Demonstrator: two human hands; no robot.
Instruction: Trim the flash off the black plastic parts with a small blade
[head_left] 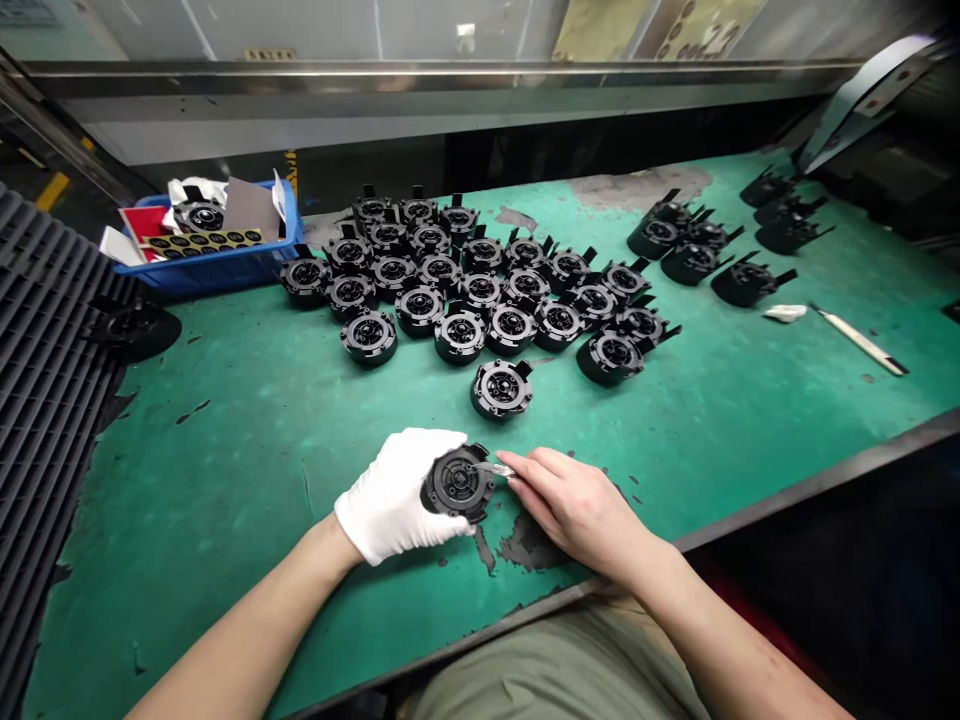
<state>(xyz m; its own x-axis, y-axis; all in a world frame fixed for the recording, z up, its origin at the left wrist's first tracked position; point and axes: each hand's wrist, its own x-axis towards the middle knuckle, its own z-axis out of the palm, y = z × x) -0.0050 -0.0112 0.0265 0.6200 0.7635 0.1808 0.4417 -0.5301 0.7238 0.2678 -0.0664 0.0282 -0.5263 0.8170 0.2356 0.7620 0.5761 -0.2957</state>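
My left hand, in a white glove, grips a round black plastic part by its rim, its ringed face turned up. Between the thumb and fingers of my bare right hand is a small pointed silvery blade. Its tip reaches over the face of the black part; whether it touches cannot be made out. Just beyond the hands, a similar round black part with an upright tab stands on the green bench top.
Several like black parts stand clustered across the middle, with more at the right. A blue bin holds papers and a part. A white-handled pen-like tool lies beside a white scrap. Ribbed grey panels border the left.
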